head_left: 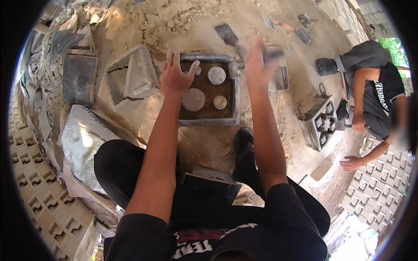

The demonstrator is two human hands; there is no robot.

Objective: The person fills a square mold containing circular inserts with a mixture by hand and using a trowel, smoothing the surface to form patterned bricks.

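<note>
In front of me lies a square grey frame (236, 93) filled with brown sand or earth (209, 83). Several round pale discs of different sizes sit in the fill, among them a large speckled disc (193, 99) and a light disc (216, 75). My left hand (177, 77) is at the frame's left side, its fingers stretched up and its thumb spread over the fill. Smeared by motion, my right hand (260, 65) is just beyond the frame's right side. A blurred dark block-like thing (273, 54) shows at its fingers; whether they grip it is unclear.
A trowel-like tool (226, 34) lies beyond the frame. Left are a pale broken box frame (141, 71) and dark flat boards (79, 78). To the right, a box mould with a wire handle (320, 124) stands near a seated co-worker (379, 82). Rubble (178, 19) covers the far ground.
</note>
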